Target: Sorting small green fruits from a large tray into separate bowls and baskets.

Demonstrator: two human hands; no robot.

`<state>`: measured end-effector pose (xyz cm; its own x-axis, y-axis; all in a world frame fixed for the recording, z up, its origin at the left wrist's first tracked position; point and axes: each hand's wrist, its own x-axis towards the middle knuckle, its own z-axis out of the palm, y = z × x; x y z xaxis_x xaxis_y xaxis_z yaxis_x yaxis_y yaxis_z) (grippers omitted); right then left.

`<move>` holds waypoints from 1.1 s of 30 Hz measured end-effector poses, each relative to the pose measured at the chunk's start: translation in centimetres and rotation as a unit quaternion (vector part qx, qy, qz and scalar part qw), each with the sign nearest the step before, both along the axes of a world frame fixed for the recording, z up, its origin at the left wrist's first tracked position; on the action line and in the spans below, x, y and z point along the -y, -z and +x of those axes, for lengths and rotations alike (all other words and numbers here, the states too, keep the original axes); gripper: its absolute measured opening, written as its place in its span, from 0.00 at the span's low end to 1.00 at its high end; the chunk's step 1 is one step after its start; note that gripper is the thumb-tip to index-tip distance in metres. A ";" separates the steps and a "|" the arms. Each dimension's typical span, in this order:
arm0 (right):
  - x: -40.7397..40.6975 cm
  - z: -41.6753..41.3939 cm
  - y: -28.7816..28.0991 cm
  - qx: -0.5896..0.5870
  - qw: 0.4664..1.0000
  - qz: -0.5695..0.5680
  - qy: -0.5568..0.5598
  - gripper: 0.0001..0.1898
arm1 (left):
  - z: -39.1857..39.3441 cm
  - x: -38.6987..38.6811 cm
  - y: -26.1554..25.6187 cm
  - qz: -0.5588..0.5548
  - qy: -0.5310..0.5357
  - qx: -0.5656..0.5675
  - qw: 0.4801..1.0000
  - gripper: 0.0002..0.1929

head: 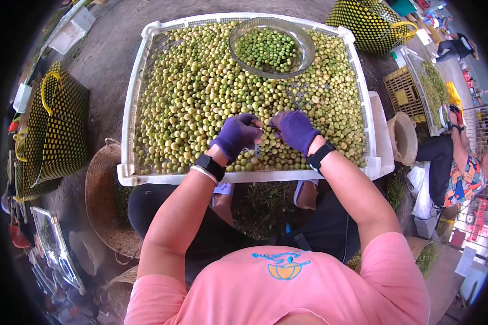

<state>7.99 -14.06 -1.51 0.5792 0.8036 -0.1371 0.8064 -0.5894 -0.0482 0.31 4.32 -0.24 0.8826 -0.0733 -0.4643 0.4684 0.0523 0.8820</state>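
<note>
A white plastic mesh tray (248, 176) lies across the knees, spread with small round green-yellow fruits (187, 93). Near its front edge, my left hand (240, 132) in a purple glove with bare fingertips reaches among the fruits. Close to its right, my right hand (295, 131), gloved alike, has its fingers curled down at the fruits. The fingertips are small and partly hidden, so whether either hand grips a fruit cannot be told. A clear ribbed bowl (307, 61) with greener fruits rests on the fruits at the tray's far side.
Black-and-yellow woven baskets stand left (65, 134) and back right (362, 28). A round wicker basket (99, 195) is by the left knee. At right are a beige bucket (404, 138), a brown crate (402, 91) and a seated person (463, 170) beside another tray (421, 93).
</note>
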 end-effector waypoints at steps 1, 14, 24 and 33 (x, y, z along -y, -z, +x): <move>0.2 0.1 0.2 -0.024 0.999 0.036 0.012 0.12 | 0.1 0.1 -0.1 0.093 0.043 0.020 0.995 0.06; 4.4 -2.3 -2.1 -0.075 0.996 0.014 -0.037 0.08 | -7.5 5.4 0.8 0.249 0.374 0.240 0.861 0.06; 3.8 -5.2 -1.2 -0.043 0.986 -0.027 -0.156 0.07 | -8.4 6.4 -1.9 0.388 0.434 0.242 0.776 0.06; 3.9 -2.7 -2.1 -0.045 0.995 0.068 -0.052 0.10 | -8.0 6.8 -0.2 0.389 0.344 0.323 0.791 0.04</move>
<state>5.30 -17.94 0.54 0.4826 0.8730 -0.0706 0.8512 -0.4864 -0.1972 -7.64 -2.52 -0.02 0.8302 -0.5527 -0.0726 -0.4118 -0.6960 0.5883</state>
